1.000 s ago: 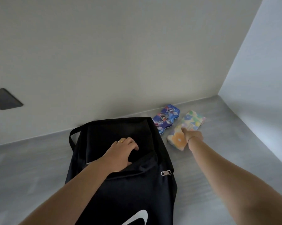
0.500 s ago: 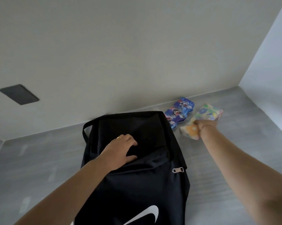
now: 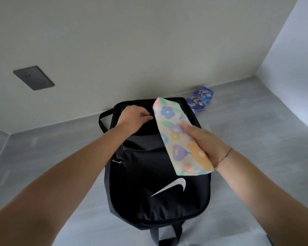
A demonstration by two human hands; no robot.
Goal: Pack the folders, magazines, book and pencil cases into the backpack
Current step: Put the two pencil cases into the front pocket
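A black backpack point(image 3: 155, 189) with a white swoosh lies flat on the grey surface in the middle of the view. My left hand point(image 3: 133, 119) grips the fabric at its top opening. My right hand point(image 3: 205, 145) holds a floral pencil case point(image 3: 178, 137) in the air above the backpack's upper right part, its far end pointing toward the opening. A blue patterned pencil case point(image 3: 201, 99) lies on the surface by the wall, just right of the backpack's top. What is inside the backpack is hidden.
A white wall runs close behind the backpack and carries a dark socket plate point(image 3: 33, 78) at the left. A second wall closes the right side. The grey surface point(image 3: 256, 139) extends on both sides of the backpack.
My right hand lifted the floral pencil case off the surface and carried it left over the backpack. My left hand shifted up to the top opening. The camera tilted down.
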